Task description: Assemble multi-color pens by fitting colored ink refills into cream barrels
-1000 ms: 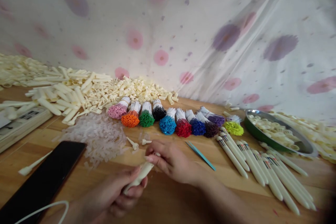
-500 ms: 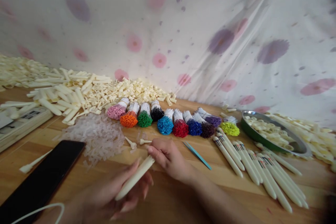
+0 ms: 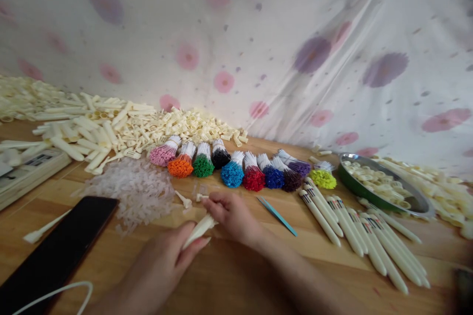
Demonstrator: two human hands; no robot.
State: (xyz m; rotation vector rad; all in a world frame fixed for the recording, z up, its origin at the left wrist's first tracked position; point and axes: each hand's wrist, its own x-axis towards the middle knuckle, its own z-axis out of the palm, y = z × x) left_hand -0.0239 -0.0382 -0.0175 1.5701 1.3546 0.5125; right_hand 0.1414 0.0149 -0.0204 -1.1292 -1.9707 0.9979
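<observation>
A cream pen barrel (image 3: 201, 230) slants up to the right, held in my left hand (image 3: 166, 248), whose thumb and fingers close around its lower part. At its upper end is my right hand (image 3: 232, 216), with fingers curled in; what they grip, if anything, is hidden. Just beyond the right fingertips a small cream plastic piece (image 3: 202, 197) shows on the table, and a similar pronged piece (image 3: 183, 200) lies left of it. Several bundles of refills with coloured tips stand behind the hands, among them blue (image 3: 232, 175) and red (image 3: 253, 178).
Finished-looking cream pens (image 3: 347, 226) lie at right, near blue tweezers (image 3: 277, 216). A green-sided metal dish (image 3: 347, 184) holds cream parts. Clear small pieces (image 3: 129, 189) and a black phone (image 3: 62, 251) with a white cable lie left. Cream barrels (image 3: 88, 133) pile behind.
My left hand has turned and closed further around the barrel, covering its lower end. My right hand has shifted slightly left and up at the barrel's upper end.
</observation>
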